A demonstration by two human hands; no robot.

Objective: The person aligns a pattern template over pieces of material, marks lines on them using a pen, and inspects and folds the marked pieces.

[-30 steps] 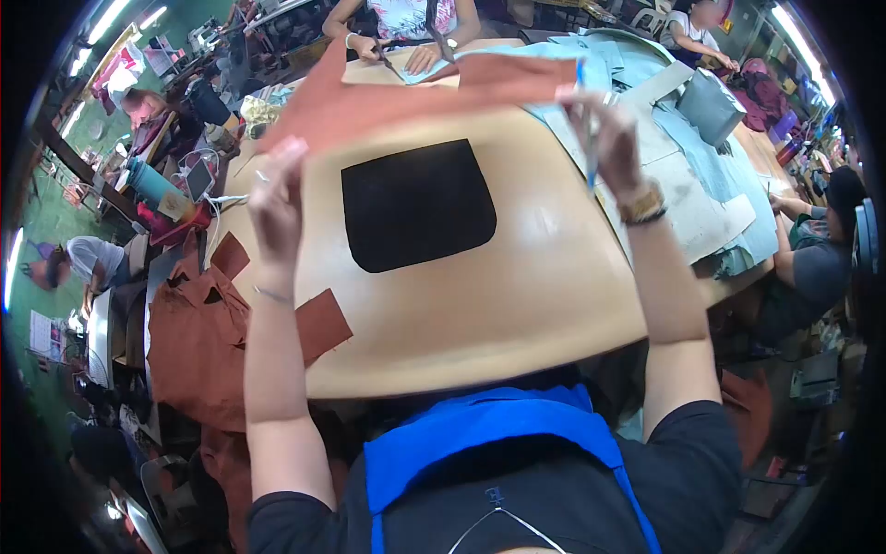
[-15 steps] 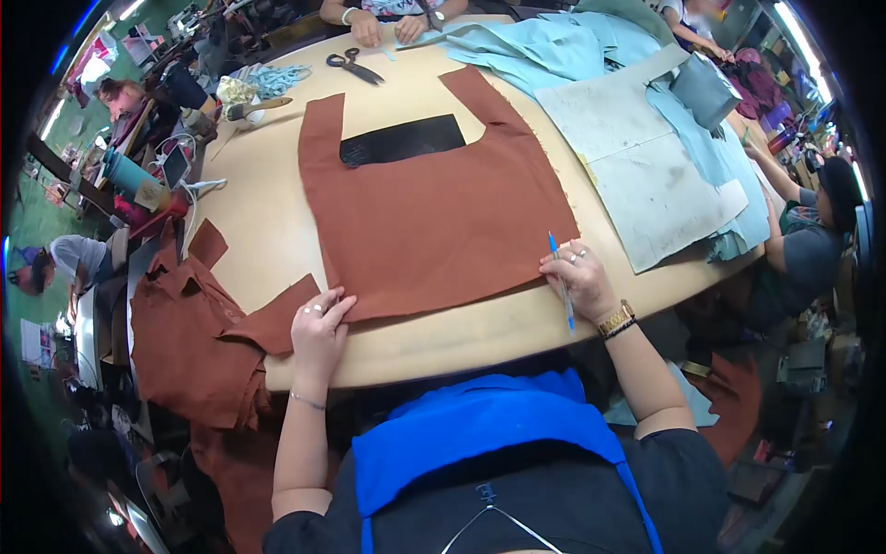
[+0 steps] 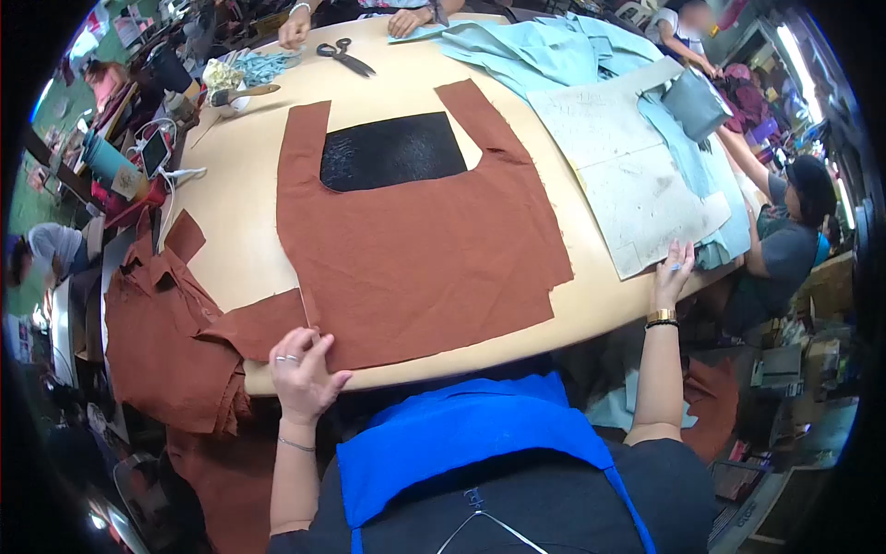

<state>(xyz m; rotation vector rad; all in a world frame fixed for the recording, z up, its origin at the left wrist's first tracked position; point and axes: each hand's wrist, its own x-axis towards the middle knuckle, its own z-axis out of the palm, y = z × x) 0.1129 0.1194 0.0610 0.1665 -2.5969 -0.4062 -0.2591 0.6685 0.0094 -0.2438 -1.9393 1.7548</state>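
A rust-brown cut cloth (image 3: 425, 249) with two straps lies flat in front of me, over a black piece (image 3: 397, 152) that shows in its neck opening. My left hand (image 3: 303, 369) rests at the cloth's lower left corner, fingertips touching it and thumb apart. Off to the right, my right hand (image 3: 675, 275) has its fingers at the lower edge of a pale grey pattern sheet (image 3: 637, 198). A small blue-white bit of a pen (image 3: 676, 267) shows among those fingers; most of it is hidden.
More brown cloth (image 3: 171, 342) is heaped at the left table edge. Scissors (image 3: 346, 59) and a brush (image 3: 242, 94) lie at the far side. Light blue fabric (image 3: 544, 51) spreads at the back right, with a grey block (image 3: 697, 103) nearby. Other people sit around the table.
My right hand has left the brown cloth's right corner and moved right to the pattern sheet. My left thumb has come away from the fingers. The brown cloth sits nearer to me in view.
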